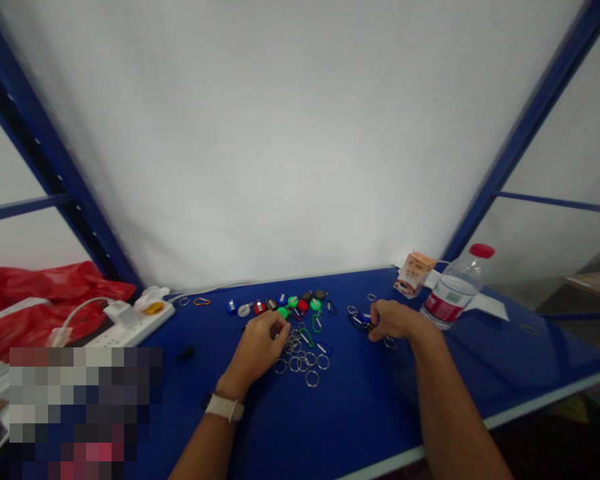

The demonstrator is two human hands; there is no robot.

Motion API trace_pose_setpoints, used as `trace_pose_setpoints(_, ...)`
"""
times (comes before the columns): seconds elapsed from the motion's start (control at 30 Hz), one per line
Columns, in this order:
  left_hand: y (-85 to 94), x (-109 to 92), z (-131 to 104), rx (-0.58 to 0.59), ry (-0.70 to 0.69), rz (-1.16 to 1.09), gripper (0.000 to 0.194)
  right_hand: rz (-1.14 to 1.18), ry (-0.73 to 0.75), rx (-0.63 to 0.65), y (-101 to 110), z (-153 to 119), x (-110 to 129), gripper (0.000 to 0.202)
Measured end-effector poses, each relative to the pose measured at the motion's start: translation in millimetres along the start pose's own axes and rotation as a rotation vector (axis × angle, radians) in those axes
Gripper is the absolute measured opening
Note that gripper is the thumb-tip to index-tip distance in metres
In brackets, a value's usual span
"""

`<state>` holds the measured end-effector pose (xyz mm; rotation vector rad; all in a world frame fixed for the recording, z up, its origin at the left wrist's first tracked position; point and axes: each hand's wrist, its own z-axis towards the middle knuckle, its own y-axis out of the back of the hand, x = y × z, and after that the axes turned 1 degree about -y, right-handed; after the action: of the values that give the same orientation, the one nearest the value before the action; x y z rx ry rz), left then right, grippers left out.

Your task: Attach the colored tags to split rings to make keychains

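My left hand point(264, 339), with a pale-strapped watch at the wrist, rests at the left of a loose pile of metal split rings point(309, 360). Its fingers are curled together, and what they pinch is hidden. Just beyond it lies a row of round retractable reels in several colours, among them a red reel point(303, 305) and a green reel point(315, 304). A green carabiner point(307, 337) and a blue carabiner point(323, 347) lie by the rings. Farther right, my right hand point(391, 320) is closed at a blue carabiner keychain point(364, 319), partly covered by the fingers.
A water bottle point(453, 293) with a red cap and a small orange box point(413, 275) stand right of my right hand. At left are a white power strip point(130, 327), an orange carabiner point(202, 301) and a red plastic bag point(55, 293). A white wall point(300, 147) backs the blue table point(300, 427).
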<state>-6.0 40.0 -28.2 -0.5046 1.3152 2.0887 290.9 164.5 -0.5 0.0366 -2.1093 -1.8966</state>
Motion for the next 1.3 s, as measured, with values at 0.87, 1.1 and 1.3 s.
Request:
trace_pose_setpoints(0.87, -2.6, 18.8, -0.8, -0.228, 0.168, 0.015, 0.019, 0.741, 0.640, -0.080, 3.8, 6.8, 150.7, 0.042)
trace_pose_setpoints(1.1, -3.2, 11.8, 3.1, -0.281, 0.180, -0.135, 0.021, 1.309, 0.475, -0.246, -31.7, 9.2, 151.3, 0.082)
trace_pose_setpoints(1.3, 3.3, 7.6, 5.4, -0.289, 0.208, -0.416, 0.021, 1.280, 0.498, -0.198, -52.4, 2.0, 155.2, 0.071)
